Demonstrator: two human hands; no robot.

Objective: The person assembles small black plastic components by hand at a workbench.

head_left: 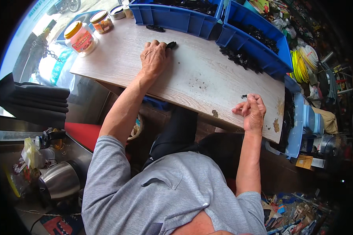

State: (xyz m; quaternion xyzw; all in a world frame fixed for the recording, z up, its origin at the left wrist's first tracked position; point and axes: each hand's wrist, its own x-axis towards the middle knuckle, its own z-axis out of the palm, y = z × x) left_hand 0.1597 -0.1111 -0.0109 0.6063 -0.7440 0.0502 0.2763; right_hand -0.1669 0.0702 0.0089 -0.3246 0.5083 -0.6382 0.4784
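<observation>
Toward the far side of the pale wooden table, my left hand (155, 57) is closed, its knuckles up. A black plastic part (171, 45) pokes out beside its thumb side, and the fingers hide the rest. Another dark elongated part (155, 28) lies beyond this hand, by the blue bin. Near the table's right end, my right hand (253, 111) is curled with its fingers drawn together. A small black piece (244, 96) shows right at those fingertips; whether it is held or lies on the table is unclear.
Two blue bins (172, 16) of black parts line the far edge, with loose black pieces (241, 58) spilled before the right one. Jars (80, 37) stand at the far left corner. A metal kettle (60, 179) sits lower left; yellow coiled cable (299, 66) lies right.
</observation>
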